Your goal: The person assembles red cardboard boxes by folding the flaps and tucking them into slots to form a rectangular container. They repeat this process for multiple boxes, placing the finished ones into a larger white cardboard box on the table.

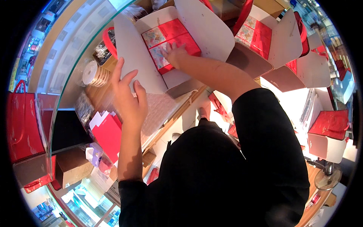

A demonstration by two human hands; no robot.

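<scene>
Left hand (pixel 128 96), fingers spread, braces the near-left flap (pixel 136 56) of the open gift box (pixel 206 28) while right hand (pixel 176 55) presses flat on the red packets (pixel 177 36) inside, seating them.

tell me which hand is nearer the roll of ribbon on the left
Left. The left hand rests on the open box's white flap, just right of the ribbon roll. The right hand is farther off, inside the box on the red packets.
</scene>
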